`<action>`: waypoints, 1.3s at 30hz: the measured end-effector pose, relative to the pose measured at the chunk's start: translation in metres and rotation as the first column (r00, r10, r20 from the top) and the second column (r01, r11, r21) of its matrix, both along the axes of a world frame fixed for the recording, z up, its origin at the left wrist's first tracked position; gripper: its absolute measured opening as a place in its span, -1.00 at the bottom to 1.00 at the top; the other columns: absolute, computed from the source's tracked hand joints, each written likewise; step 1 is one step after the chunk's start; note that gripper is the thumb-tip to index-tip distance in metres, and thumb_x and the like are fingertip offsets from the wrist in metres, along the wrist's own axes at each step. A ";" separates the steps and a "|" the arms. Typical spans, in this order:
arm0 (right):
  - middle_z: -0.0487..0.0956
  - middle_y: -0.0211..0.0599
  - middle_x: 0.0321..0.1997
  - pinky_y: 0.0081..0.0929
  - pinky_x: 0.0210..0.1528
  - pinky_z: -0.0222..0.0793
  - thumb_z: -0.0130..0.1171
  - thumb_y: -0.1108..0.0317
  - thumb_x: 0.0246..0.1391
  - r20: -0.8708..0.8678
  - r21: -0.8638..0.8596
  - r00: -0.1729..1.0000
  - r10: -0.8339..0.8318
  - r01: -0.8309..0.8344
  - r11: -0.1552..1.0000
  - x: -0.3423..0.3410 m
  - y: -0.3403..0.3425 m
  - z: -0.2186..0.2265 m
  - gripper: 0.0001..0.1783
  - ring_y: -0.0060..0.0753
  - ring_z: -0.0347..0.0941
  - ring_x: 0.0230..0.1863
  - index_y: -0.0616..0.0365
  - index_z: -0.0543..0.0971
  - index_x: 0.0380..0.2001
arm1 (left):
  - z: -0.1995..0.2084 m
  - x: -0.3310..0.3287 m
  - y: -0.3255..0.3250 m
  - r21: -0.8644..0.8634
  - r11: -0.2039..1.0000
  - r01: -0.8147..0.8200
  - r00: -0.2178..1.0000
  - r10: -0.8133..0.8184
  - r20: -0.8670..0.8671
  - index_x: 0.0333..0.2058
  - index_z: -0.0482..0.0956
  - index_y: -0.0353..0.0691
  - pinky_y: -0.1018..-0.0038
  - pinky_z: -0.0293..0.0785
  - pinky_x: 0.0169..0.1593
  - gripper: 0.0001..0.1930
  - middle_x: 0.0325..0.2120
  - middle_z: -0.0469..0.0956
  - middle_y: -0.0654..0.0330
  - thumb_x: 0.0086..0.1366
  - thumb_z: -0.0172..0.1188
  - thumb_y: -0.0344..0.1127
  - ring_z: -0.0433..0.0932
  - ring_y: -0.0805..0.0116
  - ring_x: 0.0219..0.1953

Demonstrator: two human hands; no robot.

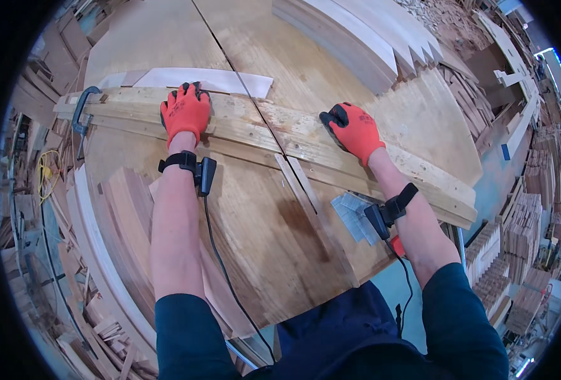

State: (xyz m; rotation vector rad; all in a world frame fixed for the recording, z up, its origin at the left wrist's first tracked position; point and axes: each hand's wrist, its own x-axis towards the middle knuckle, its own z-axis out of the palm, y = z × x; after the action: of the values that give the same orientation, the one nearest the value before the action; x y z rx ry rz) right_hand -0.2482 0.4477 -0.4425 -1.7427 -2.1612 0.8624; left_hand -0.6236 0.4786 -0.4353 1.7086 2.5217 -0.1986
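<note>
A long wooden beam (249, 126) lies across the plywood table (249, 228). My left hand (187, 115), in a red glove with black fingertips, rests on the beam left of the table's dark slot. Its fingers are stretched forward and slightly apart, and the tips reach the edge of a pale flat board (230, 82) behind the beam. My right hand (356, 132), gloved alike, lies over the beam to the right of the slot. Its fingers are curled together; what they hold, if anything, is hidden. A clamp (81, 117) grips the beam's left end.
Pale jagged-ended boards (356, 38) lie at the far right of the table. Silver-grey strips (354, 218) sit near my right forearm. Curved wooden pieces (128, 215) lie at the left. Stacked wood (508, 234) stands beyond the right edge. Cables hang from both wrist straps.
</note>
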 end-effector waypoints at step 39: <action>0.52 -0.04 0.08 -0.12 0.26 0.27 0.39 0.03 0.02 0.059 0.058 0.988 0.139 -0.143 0.988 -0.144 0.106 0.007 -0.43 0.00 0.38 0.22 0.20 0.53 -0.03 | 0.025 0.012 0.008 0.384 0.918 -0.104 0.984 0.040 0.172 0.04 0.62 -0.11 0.12 0.12 0.41 -0.56 0.12 0.55 0.10 0.21 0.22 -0.09 0.43 0.08 0.20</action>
State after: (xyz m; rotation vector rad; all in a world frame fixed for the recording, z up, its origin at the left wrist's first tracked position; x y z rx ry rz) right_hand -0.3920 0.5541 -0.4353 -1.6186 -2.3445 0.7790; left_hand -0.6114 0.4866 -0.4106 1.6626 2.6234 0.4647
